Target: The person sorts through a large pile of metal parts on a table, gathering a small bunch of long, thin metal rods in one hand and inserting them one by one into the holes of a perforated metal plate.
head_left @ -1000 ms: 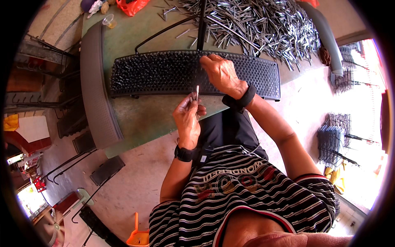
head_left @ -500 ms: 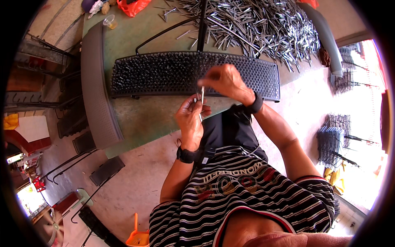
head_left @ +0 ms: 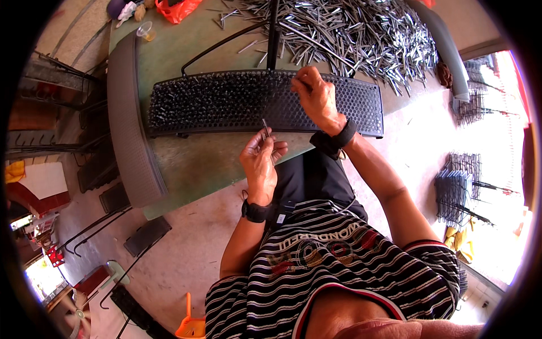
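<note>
Just in front of the panel's near edge, my left hand (head_left: 259, 169) pinches a few thin metal strips (head_left: 265, 126) with their tips sticking up past the fingers. My right hand (head_left: 317, 101) is over the middle of a long black perforated panel (head_left: 361, 107), its fingers curled together; whatever they may hold is too small to make out. Dark, glinting bits crowd the holes across the panel's left and middle part. Toward the right end the round holes show plainly. A black rod frame (head_left: 272, 45) rises from the panel's far side.
A big heap of loose metal strips (head_left: 361, 37) covers the table's far right. Stacked grey curved panels (head_left: 132, 124) line the left side of the green table (head_left: 195, 164). Farther back are a plastic cup (head_left: 146, 31) and a red bag (head_left: 178, 8). Wire racks (head_left: 454, 189) stand right.
My right hand has moved away from the strips in my left hand, up and rightward over the panel. My left hand stays nearly in place, still holding strips.
</note>
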Available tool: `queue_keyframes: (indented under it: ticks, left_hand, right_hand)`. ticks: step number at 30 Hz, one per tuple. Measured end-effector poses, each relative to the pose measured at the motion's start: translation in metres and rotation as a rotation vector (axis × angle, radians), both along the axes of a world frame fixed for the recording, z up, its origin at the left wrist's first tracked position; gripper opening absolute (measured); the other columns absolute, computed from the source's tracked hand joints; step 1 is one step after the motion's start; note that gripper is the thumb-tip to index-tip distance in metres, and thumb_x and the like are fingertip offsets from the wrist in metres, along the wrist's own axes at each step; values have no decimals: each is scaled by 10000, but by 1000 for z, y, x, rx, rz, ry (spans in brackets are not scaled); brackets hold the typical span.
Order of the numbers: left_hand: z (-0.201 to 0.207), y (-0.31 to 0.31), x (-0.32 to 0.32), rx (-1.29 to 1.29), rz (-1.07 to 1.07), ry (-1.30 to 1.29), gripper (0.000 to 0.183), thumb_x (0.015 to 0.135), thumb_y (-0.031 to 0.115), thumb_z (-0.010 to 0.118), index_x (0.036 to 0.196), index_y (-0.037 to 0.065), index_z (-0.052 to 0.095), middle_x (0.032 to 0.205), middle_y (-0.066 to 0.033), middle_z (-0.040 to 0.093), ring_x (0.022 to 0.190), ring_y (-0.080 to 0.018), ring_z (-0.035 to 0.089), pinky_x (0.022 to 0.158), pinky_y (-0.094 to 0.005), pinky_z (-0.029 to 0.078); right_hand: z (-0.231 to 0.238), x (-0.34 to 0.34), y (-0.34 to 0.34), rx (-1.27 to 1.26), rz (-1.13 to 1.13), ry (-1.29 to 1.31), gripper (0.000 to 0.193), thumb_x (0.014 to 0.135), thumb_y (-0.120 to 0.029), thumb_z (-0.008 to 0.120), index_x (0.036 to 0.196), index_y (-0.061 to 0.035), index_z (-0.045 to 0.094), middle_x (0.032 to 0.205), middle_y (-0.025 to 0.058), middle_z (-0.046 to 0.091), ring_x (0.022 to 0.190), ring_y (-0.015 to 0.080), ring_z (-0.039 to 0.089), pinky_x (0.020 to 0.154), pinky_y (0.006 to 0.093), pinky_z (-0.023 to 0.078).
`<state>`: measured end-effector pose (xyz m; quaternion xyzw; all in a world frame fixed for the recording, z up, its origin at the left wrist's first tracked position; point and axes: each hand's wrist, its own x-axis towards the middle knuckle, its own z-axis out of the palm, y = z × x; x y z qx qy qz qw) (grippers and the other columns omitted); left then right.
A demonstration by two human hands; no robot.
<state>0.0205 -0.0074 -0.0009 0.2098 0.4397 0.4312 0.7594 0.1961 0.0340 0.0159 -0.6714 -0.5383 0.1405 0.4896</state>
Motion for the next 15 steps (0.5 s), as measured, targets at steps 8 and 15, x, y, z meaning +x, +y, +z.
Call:
queue_keyframes:
  ticks: [8,15]
  left_hand:
    - [6,0,-2,-7,-64,63,202,879,62,573,1072,8,594,860,-51,616,652,-170,622,532,-267,518]
    - [13,-1,18,19,-115,-10,237,861,26,580,1096,-9,585,847,-67,621,642,-173,624,538,-266,530]
  right_hand:
    - [6,-2,-5,-24,99,-400,161,796,-179,657,834,-24,631,719,112,650,638,258,627,566,324,485]
    - [24,-11,-38,-358,176,380,93,788,-55,641,826,30,639,653,88,646,579,116,621,519,242,478]
